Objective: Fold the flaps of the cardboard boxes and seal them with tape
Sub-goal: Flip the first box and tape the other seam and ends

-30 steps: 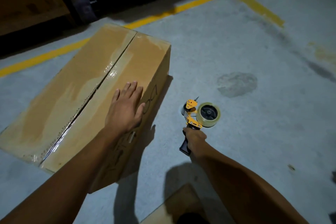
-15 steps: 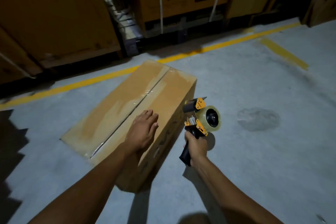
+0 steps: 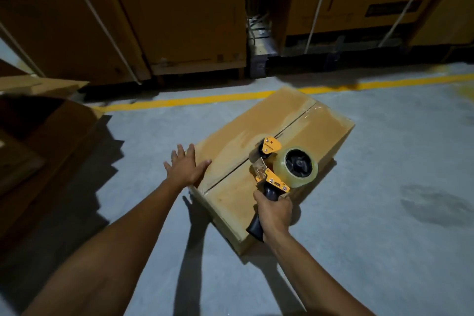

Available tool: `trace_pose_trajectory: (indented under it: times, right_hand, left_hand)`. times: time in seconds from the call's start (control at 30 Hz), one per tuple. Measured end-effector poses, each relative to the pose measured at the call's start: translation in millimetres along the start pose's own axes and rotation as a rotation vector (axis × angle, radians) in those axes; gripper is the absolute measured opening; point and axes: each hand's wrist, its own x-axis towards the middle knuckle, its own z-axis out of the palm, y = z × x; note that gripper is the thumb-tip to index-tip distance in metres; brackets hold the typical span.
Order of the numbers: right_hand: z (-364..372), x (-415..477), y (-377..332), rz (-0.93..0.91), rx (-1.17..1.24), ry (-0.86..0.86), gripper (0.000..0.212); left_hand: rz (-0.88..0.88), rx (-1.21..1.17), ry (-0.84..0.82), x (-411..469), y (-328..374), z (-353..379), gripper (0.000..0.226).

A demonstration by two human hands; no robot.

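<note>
A brown cardboard box (image 3: 302, 133) lies on the concrete floor with its top flaps folded shut and shiny clear tape along the centre seam. My left hand (image 3: 186, 168) has its fingers spread straight, the thumb side touching the box's near left corner. My right hand (image 3: 274, 214) grips the black handle of an orange tape dispenser (image 3: 279, 169) that carries a roll of clear tape. The dispenser is held above the near part of the box, over the seam.
An open, dark cardboard box (image 3: 43, 133) stands at the left. Large strapped cartons (image 3: 179, 15) on pallets line the back, behind a yellow floor line (image 3: 195, 100). Bare concrete floor (image 3: 397, 213) with a dark stain spreads to the right.
The view has swung left and up. My left hand slid from the box's top to its near left corner. My right hand brought the dispenser from beside the box to above its seam.
</note>
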Motion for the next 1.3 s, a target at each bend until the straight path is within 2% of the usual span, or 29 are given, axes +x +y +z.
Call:
trace_pose_trajectory:
  times: [0.17,0.27,0.37,0.4,0.47,0.53,0.57,0.63,0.67,0.77,0.9,1.0,1.1,1.3]
  right_hand:
    - [-6,5,-2,-0.031,-0.215,-0.022,0.044]
    - [-19,8,-11,-0.026,-0.331,-0.024,0.057]
    - [-37,9,-16,-0.067,-0.600,0.000,0.056]
    - [-43,7,-17,-0.103,-0.671,0.011,0.053]
    - [-53,0,-18,-0.197,-0.752,0.041,0.048]
    - [-59,-11,-17,-0.317,-0.781,0.073,0.043]
    - [-60,-17,-18,-0.384,-0.785,0.070,0.039]
    - [-63,-32,-22,-0.509,-0.781,0.036,0.030]
    - [-63,-41,-25,-0.563,-0.778,0.018,0.027]
    - [-66,-66,-31,-0.687,-0.805,-0.009,0.026]
    - [-74,-98,-34,-0.781,-0.817,-0.001,0.029]
    - [-81,-121,-39,-0.786,-0.805,-0.027,0.029]
    - [-87,-140,-40,-0.814,-0.783,-0.081,0.027]
    - [-94,-160,-40,-0.860,-0.826,-0.106,0.022]
  left_hand:
    - [-0.025,0.004,-0.001,-16,7,1,0.087]
    - [-0.036,0.010,-0.050,-35,10,9,0.089]
    - [-0.031,0.005,-0.112,-58,15,14,0.090]
    - [-0.025,0.017,-0.102,-66,17,15,0.088]
    - [0.012,0.046,0.062,-81,23,16,0.075]
    - [0.065,-0.174,0.274,-96,33,10,0.053]
    - [0.062,-0.448,0.287,-103,40,4,0.045]
    - [-0.046,-1.054,0.141,-121,56,-13,0.036]
    - [-0.108,-1.272,0.059,-131,62,-20,0.035]
    - [-0.229,-1.623,-0.092,-155,63,-33,0.033]
    - [-0.292,-2.000,-0.235,-193,40,-44,0.025]
    - [-0.314,-2.126,-0.268,-219,32,-50,0.018]
    - [-0.361,-2.104,-0.310,-237,30,-57,0.010]
    - [-0.391,-1.914,-0.334,-258,19,-63,0.026]
